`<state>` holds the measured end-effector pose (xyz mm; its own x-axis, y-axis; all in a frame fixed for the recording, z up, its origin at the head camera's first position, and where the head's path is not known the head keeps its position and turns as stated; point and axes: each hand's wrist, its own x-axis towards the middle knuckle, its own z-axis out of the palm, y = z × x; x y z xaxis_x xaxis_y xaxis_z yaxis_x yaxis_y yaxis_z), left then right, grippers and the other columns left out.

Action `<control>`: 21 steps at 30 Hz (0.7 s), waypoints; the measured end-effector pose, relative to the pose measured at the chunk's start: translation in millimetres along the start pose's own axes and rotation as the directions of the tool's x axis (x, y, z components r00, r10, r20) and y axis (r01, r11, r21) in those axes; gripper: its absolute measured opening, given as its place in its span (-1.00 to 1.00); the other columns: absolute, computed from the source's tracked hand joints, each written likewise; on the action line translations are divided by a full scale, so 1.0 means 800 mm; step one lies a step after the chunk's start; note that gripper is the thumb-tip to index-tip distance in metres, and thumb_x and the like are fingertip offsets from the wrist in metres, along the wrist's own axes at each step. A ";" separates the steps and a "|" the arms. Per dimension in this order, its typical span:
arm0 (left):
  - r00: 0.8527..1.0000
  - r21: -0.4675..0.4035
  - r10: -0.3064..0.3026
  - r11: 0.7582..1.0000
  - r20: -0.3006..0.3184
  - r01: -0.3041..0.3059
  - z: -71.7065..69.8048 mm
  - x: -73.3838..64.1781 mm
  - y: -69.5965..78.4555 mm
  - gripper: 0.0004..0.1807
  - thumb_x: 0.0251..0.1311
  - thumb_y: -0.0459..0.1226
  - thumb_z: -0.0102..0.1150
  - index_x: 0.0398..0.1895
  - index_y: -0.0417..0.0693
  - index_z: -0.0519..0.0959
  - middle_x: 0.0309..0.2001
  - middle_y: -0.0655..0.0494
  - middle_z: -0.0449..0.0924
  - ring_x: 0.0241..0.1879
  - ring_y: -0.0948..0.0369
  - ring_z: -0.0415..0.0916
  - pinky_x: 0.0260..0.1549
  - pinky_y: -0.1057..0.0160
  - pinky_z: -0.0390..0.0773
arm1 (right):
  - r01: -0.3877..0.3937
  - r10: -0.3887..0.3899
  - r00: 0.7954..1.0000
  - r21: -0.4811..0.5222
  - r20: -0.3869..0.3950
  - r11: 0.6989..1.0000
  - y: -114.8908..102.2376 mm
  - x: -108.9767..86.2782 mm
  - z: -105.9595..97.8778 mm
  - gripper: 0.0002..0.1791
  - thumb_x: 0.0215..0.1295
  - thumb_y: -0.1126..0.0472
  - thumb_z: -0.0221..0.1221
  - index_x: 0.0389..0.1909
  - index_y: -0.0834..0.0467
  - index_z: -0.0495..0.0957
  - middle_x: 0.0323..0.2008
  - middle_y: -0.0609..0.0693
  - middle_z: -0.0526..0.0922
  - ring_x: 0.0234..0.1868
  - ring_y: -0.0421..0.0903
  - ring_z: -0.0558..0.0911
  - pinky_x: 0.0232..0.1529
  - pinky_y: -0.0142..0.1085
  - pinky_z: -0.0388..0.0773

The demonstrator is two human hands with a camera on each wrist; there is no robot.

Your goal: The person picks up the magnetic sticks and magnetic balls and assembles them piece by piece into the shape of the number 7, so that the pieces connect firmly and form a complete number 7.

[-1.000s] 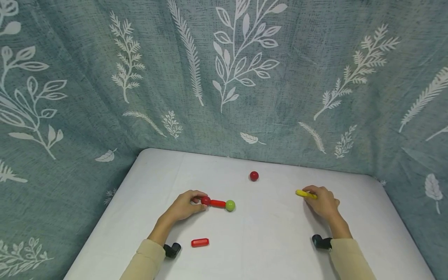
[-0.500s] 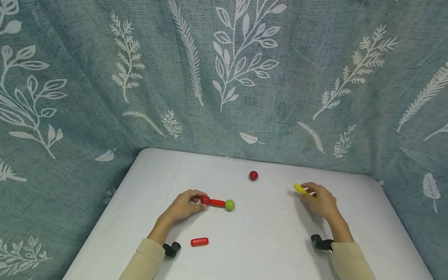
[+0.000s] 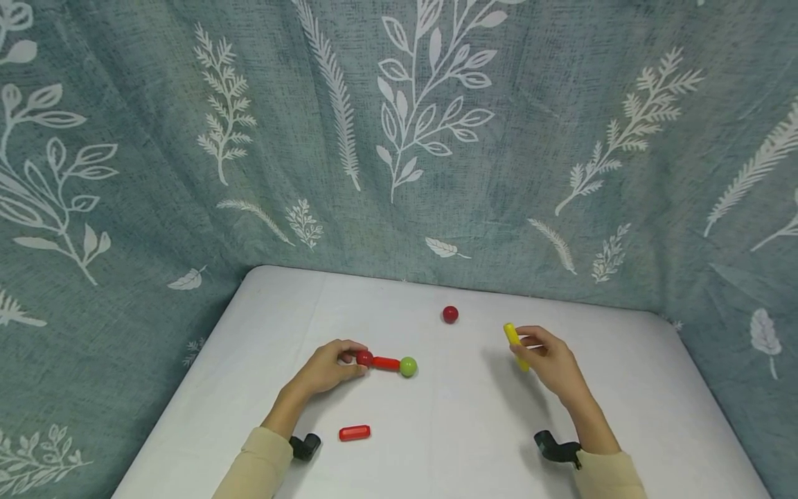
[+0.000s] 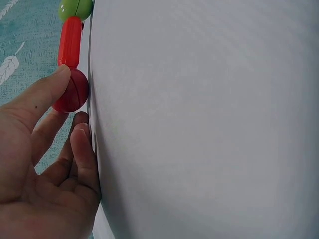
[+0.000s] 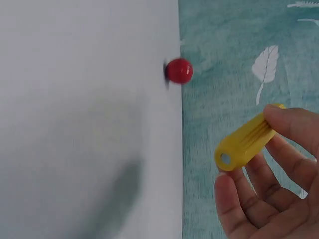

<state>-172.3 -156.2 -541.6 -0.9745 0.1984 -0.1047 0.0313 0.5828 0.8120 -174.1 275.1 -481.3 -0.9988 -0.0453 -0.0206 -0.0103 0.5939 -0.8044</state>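
My left hand (image 3: 329,367) pinches a dark red ball (image 4: 75,92) between thumb and fingers at the table's left side. A red rod (image 3: 386,364) extends from that ball, with a green ball (image 3: 408,366) at its far end, the three in one line. My right hand (image 3: 553,359) holds a yellow rod (image 5: 244,142) by thumb and fingertips, raised over the table and tilted; its shadow falls to the lower left. In the right wrist view a grey round spot shows on the rod's near end face.
A loose red ball (image 3: 450,314) lies toward the back of the white table (image 3: 436,430). Another red rod (image 3: 355,433) lies near the front, right of the left wrist's black camera mount (image 3: 305,447). A leaf-patterned curtain (image 3: 349,229) rises behind the table.
My right hand has lifted the yellow rod off the table, shifted it left toward the middle and turned it more upright. My left hand keeps its grip on the red ball.
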 end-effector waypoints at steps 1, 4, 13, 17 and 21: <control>1.000 -0.002 -0.001 1.000 0.001 0.001 0.000 0.000 -0.001 -0.60 0.13 -0.11 0.47 0.06 0.16 0.67 -0.20 0.20 0.55 -0.17 0.17 0.45 -0.21 0.12 0.47 | -0.003 0.003 1.000 0.038 0.007 0.999 -0.003 -0.002 0.004 -0.48 0.37 -0.04 0.28 0.23 0.13 0.51 0.01 0.19 0.59 -0.05 0.11 0.62 -0.16 -0.06 0.58; 1.000 -0.009 0.001 1.000 0.002 -0.001 0.000 0.000 -0.003 -0.61 0.13 -0.11 0.47 0.06 0.16 0.67 -0.19 0.20 0.55 -0.17 0.17 0.45 -0.22 0.12 0.47 | -0.011 0.007 1.000 0.151 0.026 0.989 -0.014 -0.010 0.017 -0.48 0.36 -0.01 0.29 0.22 0.16 0.51 -0.01 0.18 0.58 -0.09 0.05 0.64 -0.11 -0.04 0.58; 1.000 -0.014 0.007 1.000 0.000 -0.007 0.002 0.000 -0.005 -0.61 0.13 -0.11 0.46 0.06 0.17 0.67 -0.19 0.19 0.56 -0.17 0.17 0.45 -0.23 0.13 0.47 | -0.045 0.027 0.998 0.316 0.059 0.948 -0.041 -0.027 0.057 -0.54 0.36 0.13 0.30 0.18 0.23 0.49 -0.03 0.21 0.54 -0.11 0.03 0.65 -0.14 -0.26 0.60; 1.000 -0.010 0.013 1.000 0.000 -0.013 0.001 0.000 -0.004 -0.61 0.14 -0.12 0.46 0.06 0.15 0.67 -0.18 0.19 0.56 -0.16 0.17 0.45 -0.23 0.12 0.47 | -0.050 0.023 0.997 0.369 0.078 0.928 -0.044 -0.033 0.076 -0.57 0.35 0.17 0.31 0.15 0.24 0.49 -0.06 0.20 0.54 -0.12 0.03 0.65 -0.14 -0.27 0.60; 1.000 -0.009 0.014 1.000 0.001 -0.014 0.001 0.000 -0.003 -0.61 0.14 -0.12 0.46 0.06 0.16 0.67 -0.17 0.19 0.56 -0.16 0.17 0.45 -0.23 0.12 0.48 | -0.060 0.017 0.994 0.416 0.107 0.908 -0.043 -0.036 0.094 -0.59 0.33 0.20 0.32 0.12 0.25 0.51 -0.09 0.21 0.55 -0.16 0.04 0.67 -0.17 -0.26 0.61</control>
<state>-172.1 -156.8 -544.2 -0.9738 0.2070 -0.0937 0.0431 0.5731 0.8183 -140.9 195.6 -497.3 -0.9879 -0.1206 -0.0974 0.0709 0.2078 -0.9756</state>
